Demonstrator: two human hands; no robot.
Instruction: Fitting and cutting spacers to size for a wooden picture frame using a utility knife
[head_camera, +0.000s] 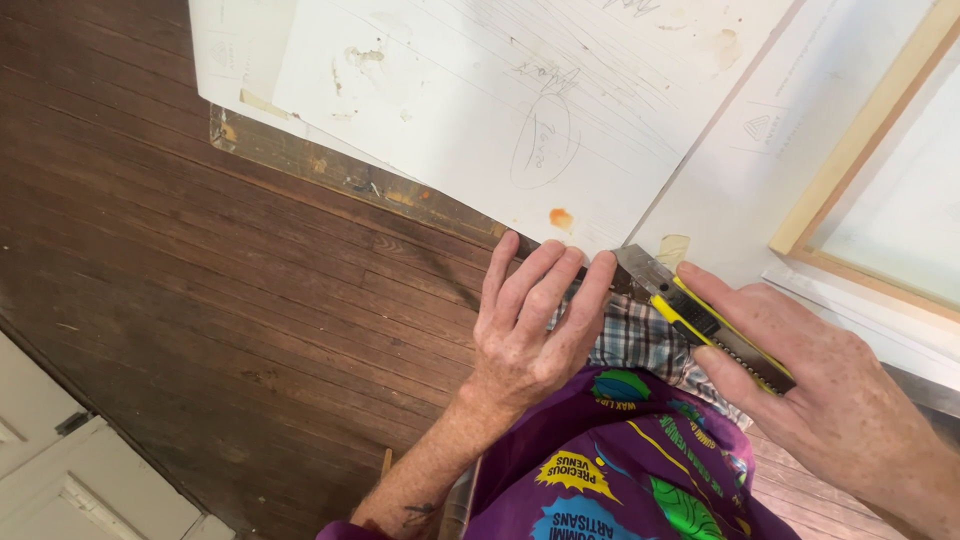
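My right hand (815, 385) grips a yellow and black utility knife (705, 325), its metal tip (640, 268) at the near edge of a white sheet (520, 100). My left hand (530, 320) rests at the table's edge, fingertips pressing the sheet's near edge right beside the knife tip. The sheet carries pencil lines, a drawn oval and some stains. It lies on a worn table (330, 170), over another white sheet (750, 170).
A pale wooden frame (850, 160) with a light panel lies on the table at the right. Dark wooden floorboards (200, 330) fill the left. A white panelled door (60, 470) shows at the bottom left. My purple printed shirt (620, 470) is below.
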